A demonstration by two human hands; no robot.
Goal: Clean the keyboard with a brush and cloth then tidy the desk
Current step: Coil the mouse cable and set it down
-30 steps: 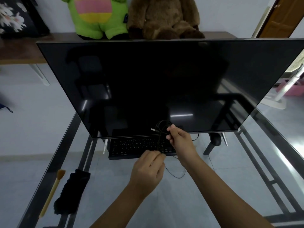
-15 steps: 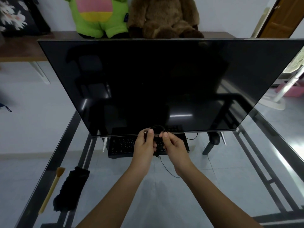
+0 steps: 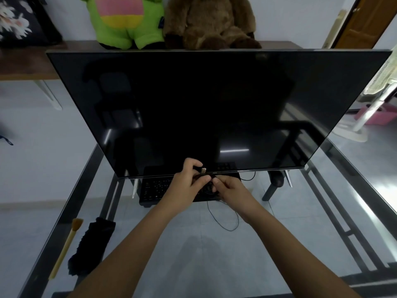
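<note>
While both hands are raised together over the glass tabletop [image 3: 279, 244], a thin black cable [image 3: 225, 222] is pinched between them. The left hand [image 3: 184, 188] is closed around a small bundle of the cable, with a metal plug [image 3: 203, 169] seen sticking up just past its curled fingers [image 3: 193, 165]. The right hand [image 3: 231, 190] is closed on the same cable just beside the left, thumb and fingertips pressed together, the two hands nearly touching. A loose loop of the cable is seen hanging below the right hand and trailing onto the glass. The black keyboard [image 3: 156, 189] lies directly beneath and beyond the hands, partly covered by them and tucked under the lower edge of a large dark monitor [image 3: 204, 108] that stands just behind the hands. Well to the left of the left hand and nearer the person, a brush [image 3: 66, 246] with a pale wooden handle is laid along the tabletop's edge, bristles pointing away, and a dark cloth [image 3: 90, 246] is laid just beside it, on the side toward the hands. Behind the monitor, a green plush toy [image 3: 126, 22] and a brown plush bear [image 3: 210, 22] are seated on a wooden shelf [image 3: 28, 63].
</note>
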